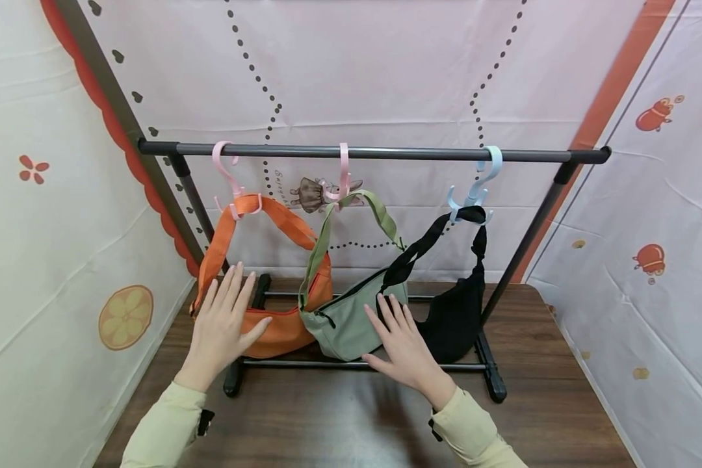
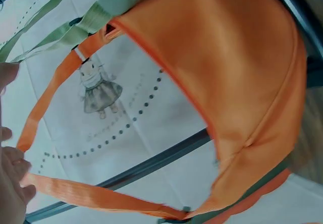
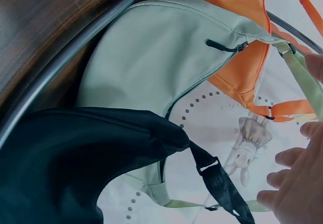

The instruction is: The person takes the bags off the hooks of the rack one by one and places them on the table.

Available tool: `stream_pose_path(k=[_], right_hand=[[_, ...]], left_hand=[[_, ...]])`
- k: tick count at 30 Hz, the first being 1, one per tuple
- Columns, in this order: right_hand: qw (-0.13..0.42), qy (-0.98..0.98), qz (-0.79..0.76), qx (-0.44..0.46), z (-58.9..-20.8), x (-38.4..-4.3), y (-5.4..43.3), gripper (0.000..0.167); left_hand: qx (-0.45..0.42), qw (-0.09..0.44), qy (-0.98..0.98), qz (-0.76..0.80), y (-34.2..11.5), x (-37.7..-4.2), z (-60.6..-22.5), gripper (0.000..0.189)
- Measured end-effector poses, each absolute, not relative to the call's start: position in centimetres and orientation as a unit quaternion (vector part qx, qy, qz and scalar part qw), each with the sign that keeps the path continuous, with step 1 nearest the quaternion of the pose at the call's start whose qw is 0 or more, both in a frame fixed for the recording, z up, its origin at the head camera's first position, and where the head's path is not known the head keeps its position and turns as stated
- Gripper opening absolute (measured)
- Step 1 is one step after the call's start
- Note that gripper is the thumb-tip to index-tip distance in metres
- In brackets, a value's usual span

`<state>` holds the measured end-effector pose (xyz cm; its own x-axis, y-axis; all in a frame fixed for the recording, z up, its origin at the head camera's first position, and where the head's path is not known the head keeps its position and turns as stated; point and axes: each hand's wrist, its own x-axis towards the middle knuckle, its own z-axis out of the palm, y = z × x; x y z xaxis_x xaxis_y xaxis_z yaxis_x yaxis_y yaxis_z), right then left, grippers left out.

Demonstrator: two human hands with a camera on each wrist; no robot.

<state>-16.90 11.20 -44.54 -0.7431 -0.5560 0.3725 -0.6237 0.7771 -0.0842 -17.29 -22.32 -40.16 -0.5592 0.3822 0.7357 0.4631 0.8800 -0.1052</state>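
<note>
Three shoulder bags hang side by side. The orange bag point(image 1: 277, 335) hangs by its strap from a pink hook point(image 1: 227, 172) at the left. A sage-green bag point(image 1: 346, 330) in the middle hangs from a second pink hook point(image 1: 344, 170) and overlaps the orange one. On the right, a black bag point(image 1: 457, 318) is looped over a light-blue hook point(image 1: 487, 177). My left hand point(image 1: 221, 325), fingers straight and spread, is in front of the orange bag's left side. Before the green and black bags is my right hand point(image 1: 406, 348), fingers extended. Neither hand holds anything.
A black rack's top bar point(image 1: 409, 153) carries the hooks, and its lower bar point(image 1: 304, 364) crosses behind my hands. The rack stands on a brown wooden table point(image 1: 304, 422). Printed fabric walls point(image 1: 380, 78) enclose the back and both sides.
</note>
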Motion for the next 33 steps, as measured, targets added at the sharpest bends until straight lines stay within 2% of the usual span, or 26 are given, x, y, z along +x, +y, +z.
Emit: stream_pose_path(k=[8, 20, 27, 33], right_hand=[[0.159, -0.929, 0.099, 0.319, -44.1, -16.9, 10.7, 0.081], [0.176, -0.920, 0.097, 0.338, -43.9, -17.0, 10.2, 0.080], [0.146, -0.926, 0.103, 0.334, -43.8, -16.9, 9.9, 0.078], [0.132, -0.926, 0.111, 0.336, -44.1, -16.6, 9.7, 0.076]], left_hand=[[-0.264, 0.451, -0.850, -0.063, -22.3, -18.5, -36.9, 0.070], [-0.255, 0.451, -0.853, -0.057, -23.2, -19.6, -33.0, 0.070], [-0.251, 0.458, -0.849, -0.081, -23.5, -21.1, -29.3, 0.070], [-0.244, 0.466, -0.844, -0.108, -23.5, -22.6, -25.8, 0.061]])
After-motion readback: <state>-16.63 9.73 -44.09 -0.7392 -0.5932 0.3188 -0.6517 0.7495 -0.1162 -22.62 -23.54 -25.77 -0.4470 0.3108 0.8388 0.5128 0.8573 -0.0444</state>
